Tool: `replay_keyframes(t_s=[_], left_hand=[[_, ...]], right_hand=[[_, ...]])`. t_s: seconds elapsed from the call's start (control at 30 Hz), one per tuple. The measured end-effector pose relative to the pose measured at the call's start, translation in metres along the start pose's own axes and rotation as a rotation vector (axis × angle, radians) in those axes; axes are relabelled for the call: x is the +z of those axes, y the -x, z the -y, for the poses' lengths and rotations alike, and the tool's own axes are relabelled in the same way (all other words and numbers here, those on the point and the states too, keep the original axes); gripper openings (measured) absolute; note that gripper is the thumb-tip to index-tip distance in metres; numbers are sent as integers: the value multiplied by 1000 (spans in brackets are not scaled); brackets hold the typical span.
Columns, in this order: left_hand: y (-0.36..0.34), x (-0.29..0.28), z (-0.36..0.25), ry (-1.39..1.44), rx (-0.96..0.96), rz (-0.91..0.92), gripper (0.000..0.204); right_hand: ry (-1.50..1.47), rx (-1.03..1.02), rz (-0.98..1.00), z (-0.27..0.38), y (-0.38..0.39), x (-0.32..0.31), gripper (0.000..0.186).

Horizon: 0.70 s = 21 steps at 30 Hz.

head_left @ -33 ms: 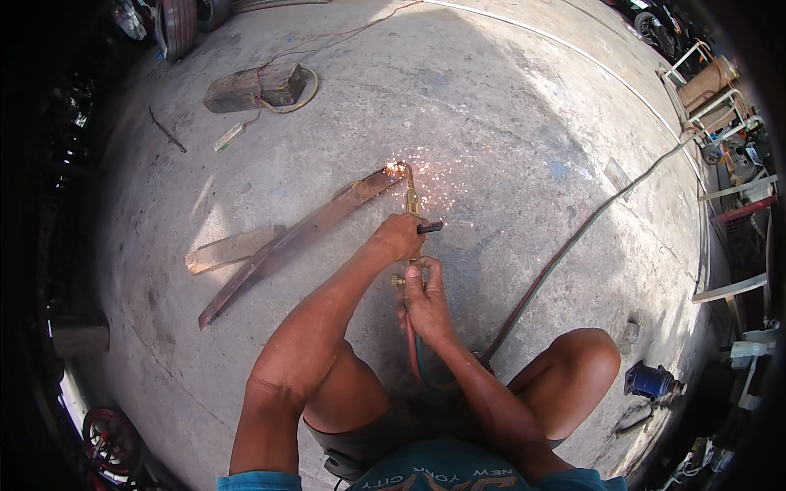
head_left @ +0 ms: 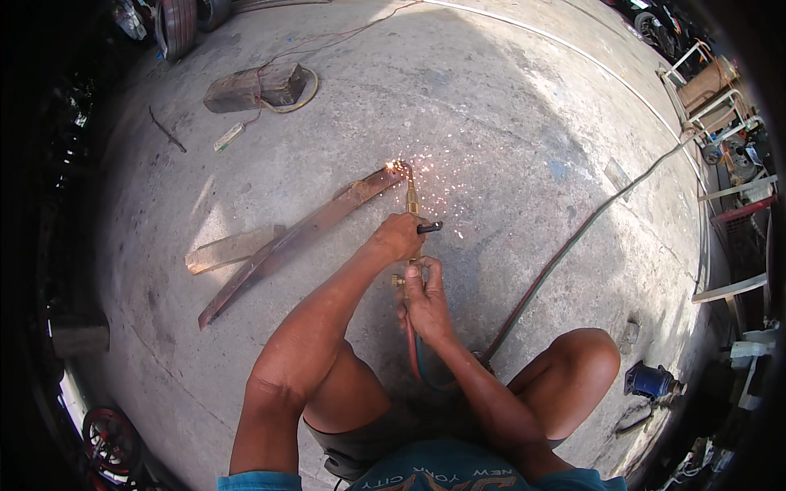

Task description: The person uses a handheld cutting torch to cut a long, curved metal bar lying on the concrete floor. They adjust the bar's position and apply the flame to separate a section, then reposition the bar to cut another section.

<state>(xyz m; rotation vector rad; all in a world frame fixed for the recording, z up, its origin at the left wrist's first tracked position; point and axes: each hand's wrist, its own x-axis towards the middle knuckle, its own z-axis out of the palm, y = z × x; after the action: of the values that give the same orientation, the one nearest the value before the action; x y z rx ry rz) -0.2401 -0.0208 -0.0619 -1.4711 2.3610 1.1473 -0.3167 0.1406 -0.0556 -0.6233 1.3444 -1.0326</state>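
Note:
My left hand point(head_left: 399, 237) grips the upper body of a brass cutting torch point(head_left: 413, 198) beside its black lever point(head_left: 430, 227). My right hand point(head_left: 423, 299) is wrapped round the torch's lower part, by a brass knob point(head_left: 398, 279). Red and green hoses point(head_left: 413, 356) run down from it. The torch tip meets the upper end of a long rusty steel bar point(head_left: 296, 237) lying diagonally on the concrete, where bright sparks point(head_left: 395, 168) fly. A short timber piece point(head_left: 219, 253) lies beneath the bar.
A wood block point(head_left: 250, 90) wrapped with cord lies farther forward. Tires point(head_left: 178, 33) sit at the upper left, white metal frames point(head_left: 727, 123) line the right edge, and a blue metal tool point(head_left: 647, 380) lies near my right knee. Hose point(head_left: 589, 221) crosses the floor point(head_left: 508, 164) to the right.
The spray of sparks has changed shape slightly. My hands, the torch and the steel bar hold the same positions.

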Motion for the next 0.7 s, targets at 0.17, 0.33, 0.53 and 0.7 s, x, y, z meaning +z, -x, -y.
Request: replay_keyframes(t_s=[0.17,0.33,0.53,0.7], left_hand=[[-1,-9,-6,43,13,-3,38],[-2,-5,1,28,22,-37,35],[0,-8,-4,71,-22,-7,30],[2,-9,-6,44,-8,10,38]], right_hand=[[-9,-14,-4,2,-8,-2,33],[8,3,-4,4,-6,0,34],[27,19,-13,6,-6,-1,39],[38,30,-23,8,-5,-1,40]])
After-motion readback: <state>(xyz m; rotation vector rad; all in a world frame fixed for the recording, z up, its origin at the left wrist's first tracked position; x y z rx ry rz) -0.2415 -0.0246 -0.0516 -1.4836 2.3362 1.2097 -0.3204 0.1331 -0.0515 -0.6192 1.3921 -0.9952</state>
